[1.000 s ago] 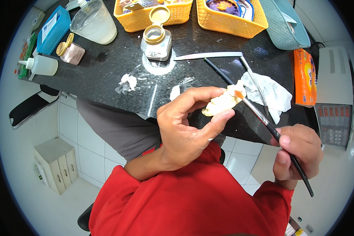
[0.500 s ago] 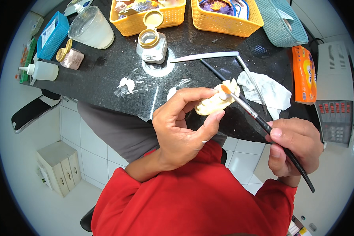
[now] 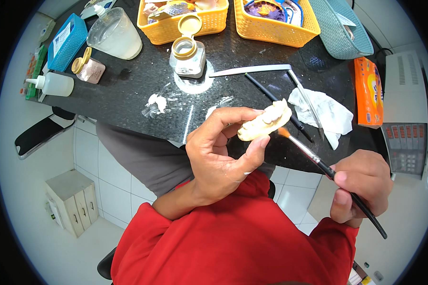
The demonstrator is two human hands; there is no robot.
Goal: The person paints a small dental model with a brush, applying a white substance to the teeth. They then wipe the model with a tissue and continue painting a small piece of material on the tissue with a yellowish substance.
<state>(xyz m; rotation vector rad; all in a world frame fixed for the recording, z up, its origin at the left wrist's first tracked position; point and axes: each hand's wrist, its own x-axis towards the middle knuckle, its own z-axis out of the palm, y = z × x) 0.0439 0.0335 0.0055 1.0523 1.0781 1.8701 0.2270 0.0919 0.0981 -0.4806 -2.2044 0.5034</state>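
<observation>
1. The left hand [image 3: 218,154] pinches a pale cast [image 3: 265,122] between thumb and fingers, over the near edge of the bench [image 3: 128,90].
2. The right hand [image 3: 364,183] grips a brush [image 3: 305,150]; its orange tip is right by the cast, though from here I can't tell if they touch.
3. An open jar [image 3: 190,64] stands farther left; a tissue [image 3: 335,114] lies right.

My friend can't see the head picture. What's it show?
A person's left hand holds a cream dental model; the right hand holds a paintbrush close to it. Beyond, an open jar and two yellow baskets stand on a black table.
</observation>
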